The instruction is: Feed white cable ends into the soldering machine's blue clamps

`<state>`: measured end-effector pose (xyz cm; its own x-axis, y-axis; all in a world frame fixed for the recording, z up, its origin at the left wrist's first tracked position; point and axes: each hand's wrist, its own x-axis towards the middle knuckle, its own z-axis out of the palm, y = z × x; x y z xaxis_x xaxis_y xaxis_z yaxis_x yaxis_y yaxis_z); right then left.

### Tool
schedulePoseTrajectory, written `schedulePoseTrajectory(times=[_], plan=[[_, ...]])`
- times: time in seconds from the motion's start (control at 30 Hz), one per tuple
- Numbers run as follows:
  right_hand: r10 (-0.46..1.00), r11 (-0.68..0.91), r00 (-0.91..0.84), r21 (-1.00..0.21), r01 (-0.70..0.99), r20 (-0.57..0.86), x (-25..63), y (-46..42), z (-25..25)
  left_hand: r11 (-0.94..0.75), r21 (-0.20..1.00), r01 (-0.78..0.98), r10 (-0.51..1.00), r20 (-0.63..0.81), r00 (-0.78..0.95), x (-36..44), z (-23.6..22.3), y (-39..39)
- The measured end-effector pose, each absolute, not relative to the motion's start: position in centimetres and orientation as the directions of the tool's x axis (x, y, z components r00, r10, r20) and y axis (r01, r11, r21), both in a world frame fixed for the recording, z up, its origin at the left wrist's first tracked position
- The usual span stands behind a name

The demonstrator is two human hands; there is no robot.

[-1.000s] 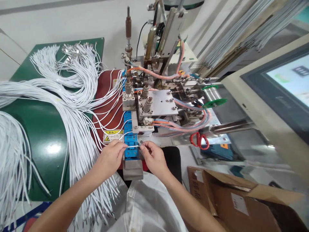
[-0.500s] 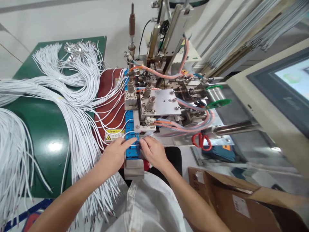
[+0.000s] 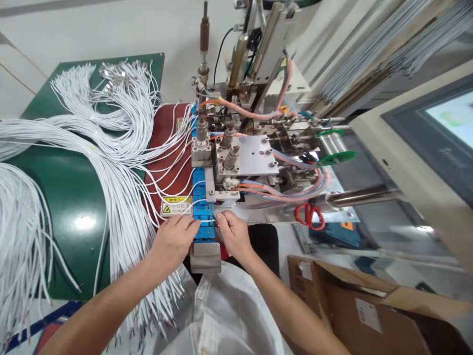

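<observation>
A white cable [image 3: 207, 221] lies across one of the blue clamps [image 3: 204, 231] at the machine's near end. My left hand [image 3: 178, 237] is closed on this cable at the left side of the clamp. On the other side, my right hand [image 3: 233, 233] pinches the cable's end between thumb and forefinger. Farther up the blue row, more white cables [image 3: 173, 172] run into the clamps from the left. The row passes beneath the machine's metal head [image 3: 246, 155].
Bundles of white cables [image 3: 114, 207] spread over a green table [image 3: 79, 236] at left. Red-handled scissors [image 3: 309, 216] and a green wire spool [image 3: 335, 148] sit at right, near a screen [image 3: 436, 123]. A cardboard box [image 3: 362, 305] stands low at right.
My left hand has drawn back to the left, its forefinger coming off the blue clamp, so the cable across it now shows. My right hand has barely moved.
</observation>
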<state>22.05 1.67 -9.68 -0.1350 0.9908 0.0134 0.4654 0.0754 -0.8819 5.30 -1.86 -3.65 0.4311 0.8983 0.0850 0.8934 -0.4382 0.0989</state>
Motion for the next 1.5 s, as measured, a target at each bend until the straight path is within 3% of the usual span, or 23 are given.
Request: schedulePoseTrajectory(times=[0.13, 0.3, 0.43, 0.53, 0.63, 0.73, 0.83, 1.0, 1.23, 1.37, 1.5], plan=[[1.0, -0.001, 0.006, -0.95, 0.313, 0.001, 22.9, 1.8, -9.2, -0.437, 0.193, 0.879, 0.899, 0.061, 0.433, 4.4, -3.7, -1.7], [0.997, 0.019, 0.072, -0.985, 0.173, 0.032, 24.3, 1.7, -8.2, -0.474, 0.233, 0.849, 0.879, 0.066, 0.473, 2.7, -2.5, -2.6], [0.998, 0.01, 0.058, -0.991, 0.13, 0.018, 25.0, 1.6, -7.8, -0.571, 0.323, 0.755, 0.78, -0.074, 0.621, 1.4, -1.1, -3.9], [0.999, 0.007, 0.048, -0.991, 0.135, 0.013, 25.1, 1.1, -7.5, -0.548, 0.357, 0.757, 0.767, -0.148, 0.625, 1.7, -0.6, -4.2], [0.997, 0.064, -0.045, -0.988, 0.142, 0.058, 24.8, 0.2, -7.0, -0.452, 0.447, 0.772, 0.847, -0.056, 0.528, 3.3, -0.6, -3.7], [0.964, 0.208, -0.191, -0.972, 0.11, 0.185, 24.3, -0.7, -5.9, -0.299, 0.536, 0.79, 0.95, 0.089, 0.299, 5.2, -0.9, -2.9], [0.941, 0.303, -0.2, -0.943, 0.134, 0.274, 23.9, -0.8, -4.8, -0.237, 0.595, 0.768, 0.971, 0.124, 0.203, 6.5, -1.3, -2.2], [0.933, 0.33, -0.214, -0.924, 0.193, 0.288, 23.8, 0.2, -3.8, -0.202, 0.751, 0.629, 0.973, 0.079, 0.219, 7.4, -1.2, -1.9], [0.876, 0.313, -0.417, -0.944, 0.106, 0.243, 24.3, 1.4, -3.5, 0.133, 0.877, 0.462, 0.982, -0.18, 0.059, 7.8, -0.8, -1.0], [0.822, 0.258, -0.55, -0.958, 0.122, 0.151, 24.6, 2.3, -3.1, 0.067, 0.846, 0.528, 0.971, -0.177, 0.161, 7.4, -0.9, -1.0], [0.802, 0.402, -0.566, -0.875, 0.269, 0.194, 24.6, 2.6, -2.6, -0.098, 0.801, 0.59, 0.964, -0.07, 0.255, 7.1, -1.4, -1.4]])
